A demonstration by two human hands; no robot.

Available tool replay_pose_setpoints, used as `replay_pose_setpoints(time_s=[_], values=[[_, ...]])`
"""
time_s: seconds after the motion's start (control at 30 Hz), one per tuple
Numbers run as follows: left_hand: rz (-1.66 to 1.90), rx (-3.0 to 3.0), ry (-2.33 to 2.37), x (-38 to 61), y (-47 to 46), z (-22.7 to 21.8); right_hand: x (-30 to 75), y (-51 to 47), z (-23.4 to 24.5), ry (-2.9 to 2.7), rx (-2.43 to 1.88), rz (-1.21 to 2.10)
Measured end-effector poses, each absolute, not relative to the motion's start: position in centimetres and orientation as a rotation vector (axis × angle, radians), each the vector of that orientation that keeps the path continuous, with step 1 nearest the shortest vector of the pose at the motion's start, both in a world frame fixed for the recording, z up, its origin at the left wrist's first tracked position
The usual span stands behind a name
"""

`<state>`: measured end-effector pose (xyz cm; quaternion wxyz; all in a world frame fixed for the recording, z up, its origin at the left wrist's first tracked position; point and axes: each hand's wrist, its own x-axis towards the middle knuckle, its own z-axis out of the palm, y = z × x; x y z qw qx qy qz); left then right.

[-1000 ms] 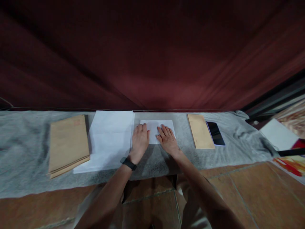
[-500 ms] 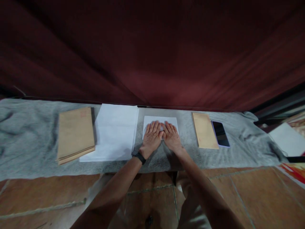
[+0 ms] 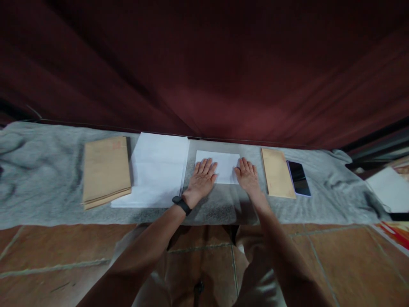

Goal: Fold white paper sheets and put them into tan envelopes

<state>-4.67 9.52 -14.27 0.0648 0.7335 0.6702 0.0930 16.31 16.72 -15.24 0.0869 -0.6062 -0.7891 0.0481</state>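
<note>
One dark red curtain [image 3: 223, 76] fills the upper part of my feed; brown tiles with pale joints make up the floor [image 3: 351, 256]. Rumpled gray cloth [image 3: 41, 170] covers the counter [image 3: 223, 213]. I see a stack of large white sheets [image 3: 159, 166] at left, partly overlapped by brown envelopes [image 3: 107, 168]. The small white sheet [image 3: 227, 164] lies mid-counter, a tan envelope [image 3: 278, 172] to its right. The left hand [image 3: 203, 177] rests flat on the small sheet's left part, fingers slightly apart; the right hand [image 3: 247, 174] rests flat over its right edge, fingers close together. A purple-edged phone [image 3: 299, 178] sits just beside the tan envelope. A black watch [image 3: 181, 204] circles the left wrist. Faint reddish print [image 3: 118, 144] marks the brown envelopes, too small for me to read.
</note>
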Motion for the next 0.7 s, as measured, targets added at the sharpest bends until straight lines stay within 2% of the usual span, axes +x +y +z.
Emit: replay_pose_setpoints(time_s=[0.13,0.33,0.7], values=[[0.283,2.221,2.022,-4.8,9.3,-14.4,15.0,17.3,-14.7,-2.24,-1.75,0.109],[0.221,2.265,2.032,-4.6,9.5,-14.5,9.8,16.4,-15.1,-2.451,-1.407,0.274],[0.251,2.354,1.979,-5.6,10.0,-14.6,9.1,17.4,-15.8,-2.441,-1.528,0.153]])
